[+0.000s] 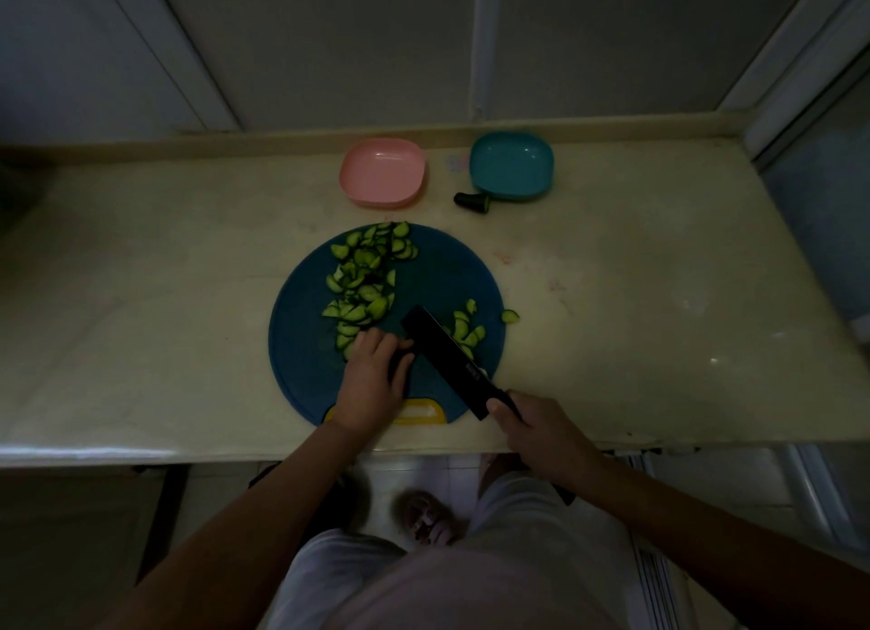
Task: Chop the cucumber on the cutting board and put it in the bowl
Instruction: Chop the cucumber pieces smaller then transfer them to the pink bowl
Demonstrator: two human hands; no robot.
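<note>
Cucumber slice (509,316) past cutting board (438,272) edge

Bare pale countertop (635,300) lies open either side of the round blue cutting board (438,272), while a pink square bowl (383,172), teal square bowl (511,165) and dark cucumber end (472,200) crowd its far side.

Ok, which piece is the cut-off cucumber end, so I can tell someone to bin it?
Look at the far side of the pale stone counter, beyond the round blue cutting board. The dark stubby cucumber end lies against the near-left edge of the teal square bowl, the only cucumber piece there that is not a thin slice.
</note>
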